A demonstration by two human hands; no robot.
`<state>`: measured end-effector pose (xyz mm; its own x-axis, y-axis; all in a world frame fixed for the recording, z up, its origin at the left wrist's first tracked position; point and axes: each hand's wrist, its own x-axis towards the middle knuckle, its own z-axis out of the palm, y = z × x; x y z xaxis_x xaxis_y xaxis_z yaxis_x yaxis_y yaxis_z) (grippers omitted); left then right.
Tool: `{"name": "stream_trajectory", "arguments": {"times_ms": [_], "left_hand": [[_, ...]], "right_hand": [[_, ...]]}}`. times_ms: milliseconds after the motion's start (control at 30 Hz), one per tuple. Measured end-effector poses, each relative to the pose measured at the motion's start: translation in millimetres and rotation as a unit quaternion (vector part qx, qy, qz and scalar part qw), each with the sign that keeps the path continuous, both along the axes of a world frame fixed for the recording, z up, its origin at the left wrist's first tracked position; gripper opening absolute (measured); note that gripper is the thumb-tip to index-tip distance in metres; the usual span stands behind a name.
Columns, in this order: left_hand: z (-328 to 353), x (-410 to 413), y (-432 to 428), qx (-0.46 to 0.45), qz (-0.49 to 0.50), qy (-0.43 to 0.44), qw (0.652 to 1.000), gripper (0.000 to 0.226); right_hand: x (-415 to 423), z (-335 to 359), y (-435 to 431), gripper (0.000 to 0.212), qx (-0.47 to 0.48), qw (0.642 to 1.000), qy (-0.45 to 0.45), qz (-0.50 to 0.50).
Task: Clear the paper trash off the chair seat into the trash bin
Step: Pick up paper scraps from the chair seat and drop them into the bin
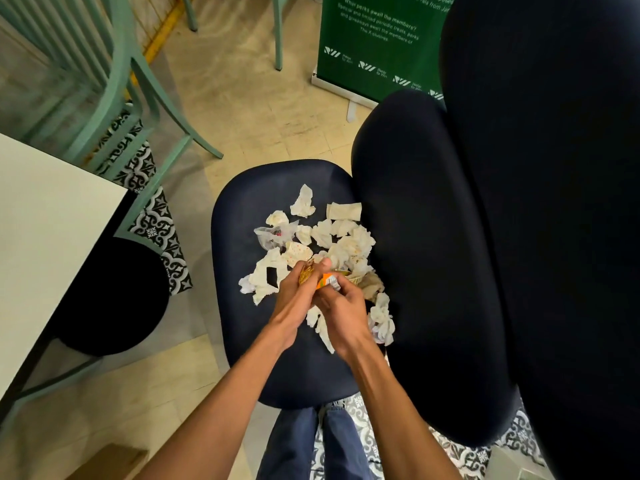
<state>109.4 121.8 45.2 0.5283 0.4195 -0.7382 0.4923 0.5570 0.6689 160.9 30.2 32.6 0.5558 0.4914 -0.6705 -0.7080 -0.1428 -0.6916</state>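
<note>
Dark navy upholstery on the chair seat [242,216], rounded at every corner, bare along its left and front margins. Crumpled white tissues and napkins [332,233] heaped across the middle and right of the seat, reaching right up to the chair backrest [426,258] that rises along the right edge. Well short of the left edge and the far edge, leaving open fabric there. One folded napkin [344,210] lying flat near the backrest; a clear plastic scrap [272,235] on the left fringe of the pile.

Left hand [294,299] over the near half of the pile, fingers curled shut around a gold crinkled wrapper [306,273]. Right hand [341,308] touching it, fingers closed on an orange and white wrapper [327,281], thumb pressed on top. More tissue [382,318] just beside the right wrist, close to the backrest.

Black round trash bin [114,299] on the floor to the left of the seat, partly tucked under the edge of a white table [48,216], well apart from the paper. Open beige floor [194,344] between seat and bin. Mint green chair [114,81] beyond the table, green printed banner [377,46] standing at the far side. Blue jeans [311,441] below the front edge of the seat.
</note>
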Motion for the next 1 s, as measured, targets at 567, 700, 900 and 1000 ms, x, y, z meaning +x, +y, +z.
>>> {"name": "stream_trajectory", "arguments": {"times_ms": [567, 700, 900, 1000], "left_hand": [[-25, 9, 21, -0.032, 0.1, 0.064, 0.992, 0.018], [-34, 4, 42, 0.042, 0.057, 0.092, 0.993, 0.023], [-52, -9, 44, 0.185, -0.077, 0.15, 0.968, 0.026], [-47, -13, 39, 0.231, -0.094, 0.161, 0.955, 0.035]], "right_hand": [[-3, -2, -17, 0.073, -0.056, 0.991, -0.08, 0.089], [20, -12, -32, 0.048, -0.253, 0.895, -0.314, 0.189], [47, -50, -27, 0.071, -0.382, 0.64, -0.508, 0.432], [51, -64, -26, 0.074, -0.392, 0.565, -0.529, 0.497]]}}
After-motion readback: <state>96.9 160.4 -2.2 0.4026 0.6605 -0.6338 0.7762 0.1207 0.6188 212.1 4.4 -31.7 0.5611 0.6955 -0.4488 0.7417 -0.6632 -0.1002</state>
